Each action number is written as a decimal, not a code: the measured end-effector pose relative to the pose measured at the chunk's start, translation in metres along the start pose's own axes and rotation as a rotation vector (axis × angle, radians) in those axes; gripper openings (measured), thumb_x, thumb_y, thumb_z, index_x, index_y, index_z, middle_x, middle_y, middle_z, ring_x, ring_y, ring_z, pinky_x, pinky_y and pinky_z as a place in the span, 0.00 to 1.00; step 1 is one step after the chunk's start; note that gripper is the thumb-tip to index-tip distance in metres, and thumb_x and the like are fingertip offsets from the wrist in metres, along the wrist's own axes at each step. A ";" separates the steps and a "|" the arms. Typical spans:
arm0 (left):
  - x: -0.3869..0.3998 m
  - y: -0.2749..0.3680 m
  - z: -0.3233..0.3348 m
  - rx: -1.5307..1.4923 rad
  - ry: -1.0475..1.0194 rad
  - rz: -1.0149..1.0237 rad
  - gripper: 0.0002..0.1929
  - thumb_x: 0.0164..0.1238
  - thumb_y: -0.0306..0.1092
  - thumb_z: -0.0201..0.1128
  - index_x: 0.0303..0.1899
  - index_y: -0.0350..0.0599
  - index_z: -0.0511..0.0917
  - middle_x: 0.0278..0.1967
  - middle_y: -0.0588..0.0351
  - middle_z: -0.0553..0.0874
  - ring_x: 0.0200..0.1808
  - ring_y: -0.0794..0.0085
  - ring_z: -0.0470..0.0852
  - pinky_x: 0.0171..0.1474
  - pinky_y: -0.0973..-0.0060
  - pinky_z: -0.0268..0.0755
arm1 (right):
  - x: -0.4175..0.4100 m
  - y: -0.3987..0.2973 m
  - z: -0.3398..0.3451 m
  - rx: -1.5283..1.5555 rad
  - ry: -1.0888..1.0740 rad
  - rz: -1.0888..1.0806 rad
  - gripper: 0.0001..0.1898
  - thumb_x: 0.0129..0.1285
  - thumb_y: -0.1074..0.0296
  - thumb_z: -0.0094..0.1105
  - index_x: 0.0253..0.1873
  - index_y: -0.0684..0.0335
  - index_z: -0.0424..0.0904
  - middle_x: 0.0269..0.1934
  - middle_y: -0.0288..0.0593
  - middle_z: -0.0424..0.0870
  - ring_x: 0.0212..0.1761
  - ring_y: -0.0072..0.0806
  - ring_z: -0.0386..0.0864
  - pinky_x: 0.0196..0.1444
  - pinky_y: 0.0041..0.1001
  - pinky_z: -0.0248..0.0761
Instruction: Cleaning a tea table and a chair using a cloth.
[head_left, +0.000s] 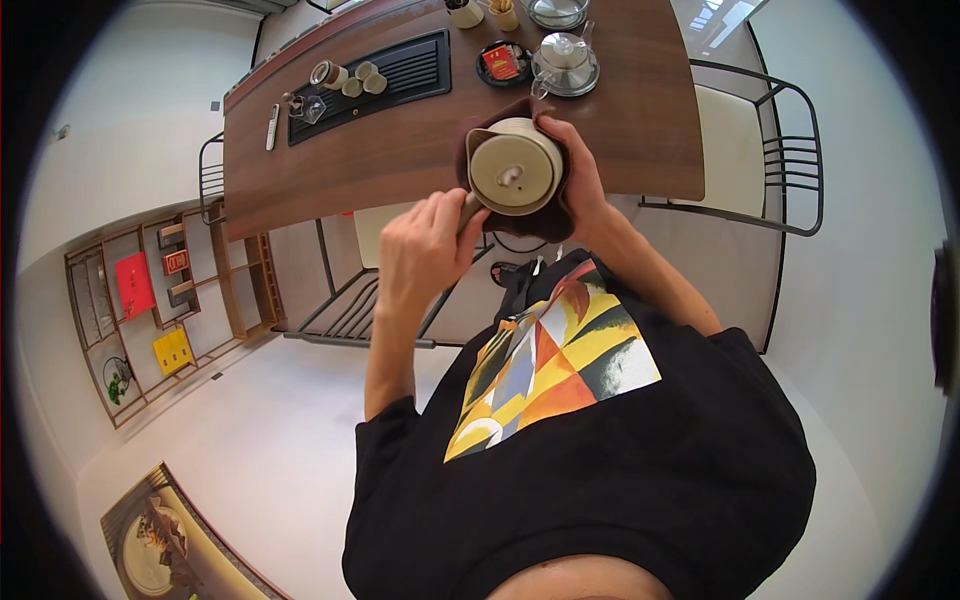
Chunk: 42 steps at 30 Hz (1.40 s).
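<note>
A cream lidded teapot (513, 171) with a spout and a side handle is at the near edge of the brown table. My left hand (424, 240) grips its handle. Around and beneath the pot shows a dark brown cloth (551, 223), and my right hand (576, 176) holds this cloth against the pot's right side; the fingers under it are hidden. Beyond the pot, a glass teapot (564, 60) stands on a round base, beside a black dish (484, 71) with a red packet that bears writing.
The wooden table (360, 169) carries a black slatted tea tray (409, 67) with several small cups (373, 82) and a jar (328, 74). A white remote control (272, 127) lies left of it. Metal-framed chairs (729, 146) stand at the right and near sides.
</note>
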<state>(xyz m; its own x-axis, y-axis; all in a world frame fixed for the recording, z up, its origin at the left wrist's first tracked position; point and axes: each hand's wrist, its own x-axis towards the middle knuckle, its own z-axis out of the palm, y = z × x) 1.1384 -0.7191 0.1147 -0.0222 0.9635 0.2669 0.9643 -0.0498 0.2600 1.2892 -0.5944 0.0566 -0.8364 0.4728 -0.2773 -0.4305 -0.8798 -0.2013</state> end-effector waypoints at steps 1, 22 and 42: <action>0.004 -0.006 -0.004 0.022 -0.013 0.065 0.10 0.68 0.38 0.69 0.39 0.43 0.79 0.28 0.54 0.84 0.27 0.60 0.84 0.29 0.67 0.74 | 0.000 -0.006 -0.006 0.120 -0.117 0.157 0.26 0.71 0.44 0.51 0.57 0.63 0.79 0.48 0.47 0.87 0.46 0.36 0.88 0.50 0.37 0.85; -0.018 0.023 0.007 -0.053 0.015 -0.025 0.10 0.67 0.39 0.68 0.35 0.44 0.79 0.22 0.55 0.82 0.21 0.60 0.82 0.24 0.68 0.71 | -0.014 0.007 -0.027 -0.990 -0.225 -0.867 0.23 0.80 0.58 0.42 0.66 0.72 0.71 0.51 0.44 0.85 0.53 0.27 0.80 0.60 0.28 0.72; -0.030 0.033 -0.004 0.008 0.130 -0.067 0.12 0.67 0.39 0.68 0.31 0.45 0.77 0.21 0.57 0.81 0.20 0.63 0.81 0.23 0.69 0.70 | -0.031 -0.005 0.032 -0.792 0.060 -0.462 0.13 0.66 0.73 0.61 0.53 0.70 0.82 0.42 0.40 0.88 0.41 0.19 0.85 0.44 0.21 0.81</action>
<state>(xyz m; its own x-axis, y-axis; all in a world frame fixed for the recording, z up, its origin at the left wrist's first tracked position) 1.1703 -0.7505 0.1187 -0.1201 0.9223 0.3675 0.9617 0.0162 0.2736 1.3068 -0.6059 0.0963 -0.6102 0.7905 -0.0531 -0.3413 -0.3228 -0.8828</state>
